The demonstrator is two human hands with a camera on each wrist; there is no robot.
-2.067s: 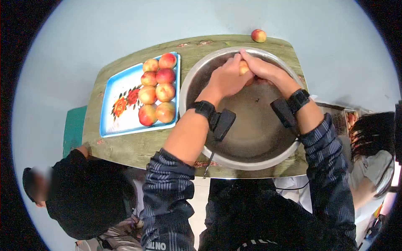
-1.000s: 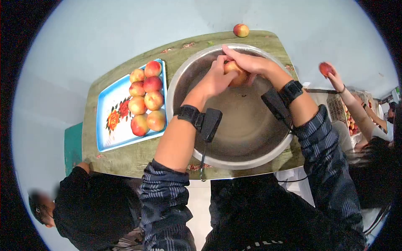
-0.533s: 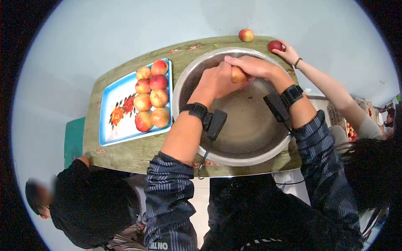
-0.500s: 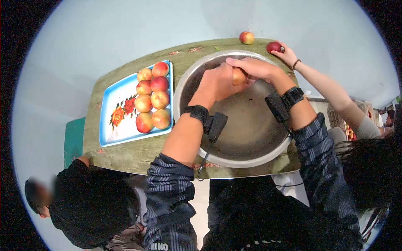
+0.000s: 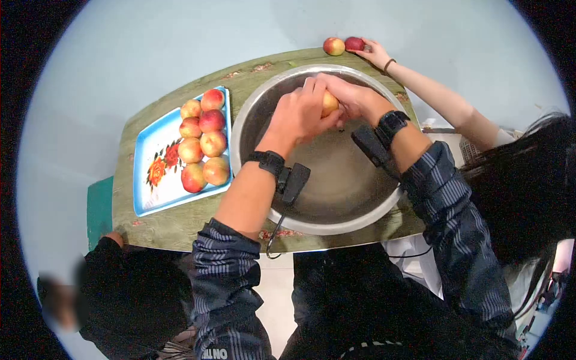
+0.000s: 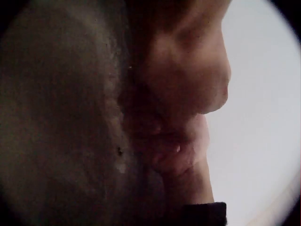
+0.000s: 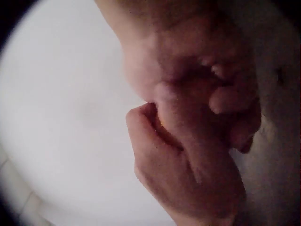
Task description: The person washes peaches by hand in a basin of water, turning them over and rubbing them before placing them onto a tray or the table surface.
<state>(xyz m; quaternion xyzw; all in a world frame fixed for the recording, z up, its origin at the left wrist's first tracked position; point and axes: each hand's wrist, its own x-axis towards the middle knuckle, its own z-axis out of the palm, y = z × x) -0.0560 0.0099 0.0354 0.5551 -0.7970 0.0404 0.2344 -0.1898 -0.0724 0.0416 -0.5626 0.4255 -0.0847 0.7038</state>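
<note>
Peach (image 5: 329,105), one, upper centre of the frame, over the basin (image 5: 336,228): the fingers (image 5: 311,87) of your left hand (image 5: 299,111) and right hand (image 5: 353,96) are gripping it. Possible fault: slipping into the basin, probably from wetness.

Letters "ON" (image 5: 219,354) on left sleeve (image 5: 231,288)

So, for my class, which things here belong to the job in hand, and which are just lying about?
Belong to the job:
left hand and right hand, gripping one fruit
metal basin below them
probably the tray with eight fruits
perhaps the two fruits by another person's hand

Seem not part of it:
black cable by the table's near edge
green panel beside the table
</note>
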